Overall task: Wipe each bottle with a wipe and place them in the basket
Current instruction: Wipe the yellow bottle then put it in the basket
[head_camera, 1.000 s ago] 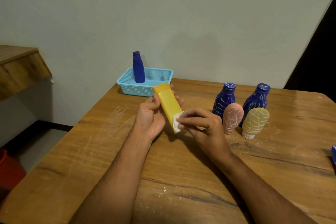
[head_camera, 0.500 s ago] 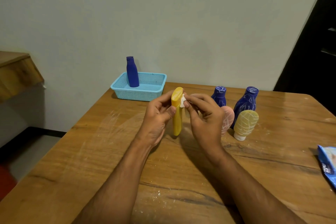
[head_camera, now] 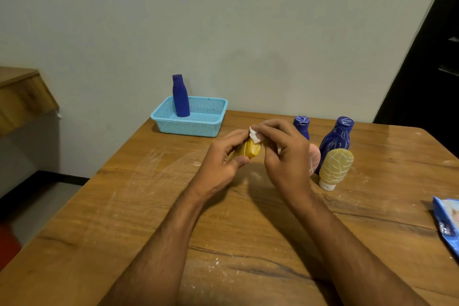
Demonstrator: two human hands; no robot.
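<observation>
left hand [head_camera: 223, 160] grips yellow bottle [head_camera: 248, 149] — right of basket [head_camera: 188, 126] | right hand [head_camera: 285, 151] pinches wipe [head_camera: 254, 135] on it

The left grip [head_camera: 221, 164] and right grip [head_camera: 285, 156] meet over the desk [head_camera: 124, 218], a bottle [head_camera: 247, 149] between them, the basket [head_camera: 191, 122] with one bottle inside [head_camera: 180, 97] behind to their left, four bottles [head_camera: 335, 166] just right, a packet [head_camera: 447, 221] far right.

Head view looks down, close over table [head_camera: 149, 206].
</observation>
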